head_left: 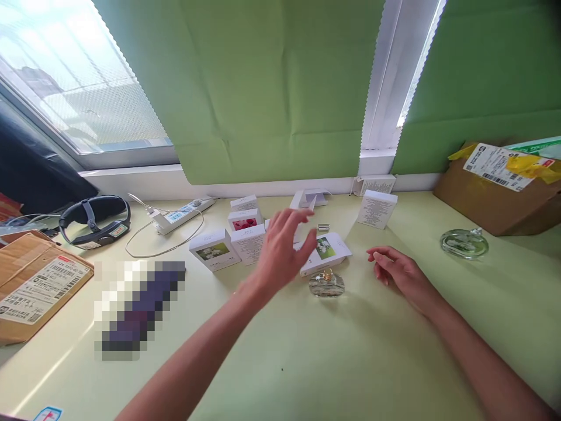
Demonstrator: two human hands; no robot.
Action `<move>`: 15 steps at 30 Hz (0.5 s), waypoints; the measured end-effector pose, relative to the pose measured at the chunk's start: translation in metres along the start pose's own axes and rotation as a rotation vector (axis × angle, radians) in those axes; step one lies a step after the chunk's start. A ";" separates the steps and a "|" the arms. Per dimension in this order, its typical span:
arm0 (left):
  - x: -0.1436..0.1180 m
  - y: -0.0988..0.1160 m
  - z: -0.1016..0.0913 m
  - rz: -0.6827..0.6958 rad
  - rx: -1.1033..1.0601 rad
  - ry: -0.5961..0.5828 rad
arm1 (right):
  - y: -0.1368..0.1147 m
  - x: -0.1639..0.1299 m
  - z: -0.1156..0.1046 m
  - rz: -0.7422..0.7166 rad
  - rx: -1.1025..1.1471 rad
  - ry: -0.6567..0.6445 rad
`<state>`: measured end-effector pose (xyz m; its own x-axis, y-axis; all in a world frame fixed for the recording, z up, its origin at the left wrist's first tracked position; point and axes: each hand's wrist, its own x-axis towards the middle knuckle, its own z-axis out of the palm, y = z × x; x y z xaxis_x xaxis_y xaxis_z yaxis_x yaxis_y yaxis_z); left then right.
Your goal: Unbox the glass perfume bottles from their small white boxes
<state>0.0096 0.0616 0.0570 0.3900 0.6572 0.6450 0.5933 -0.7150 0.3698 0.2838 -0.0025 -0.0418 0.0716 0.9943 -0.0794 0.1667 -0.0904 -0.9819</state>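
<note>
At left, an upright white cardboard carton with a white-flower picture is standing on the pale-yellow worktop. The left hand is extending beside it, fingers spread apart, visibly gripping nothing. A short silver cylindrical cap is lying near those fingers. Nearer the person, a clear, squat glass bottle with a gold-coloured neck is resting between the hands, probably weighty, rigid, slippery and breakable; its sides are offering the surest hold. The right hand is hanging empty, fingers loosely curled.
</note>
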 end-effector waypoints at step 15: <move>0.139 -0.053 0.025 -0.421 0.577 -0.632 | -0.011 -0.004 0.009 -0.088 0.042 0.099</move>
<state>0.0498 0.1967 0.1103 0.2736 0.9618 -0.0091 0.9618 -0.2736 -0.0066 0.2725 -0.0049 -0.0321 0.1560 0.9875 0.0227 0.1351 0.0014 -0.9908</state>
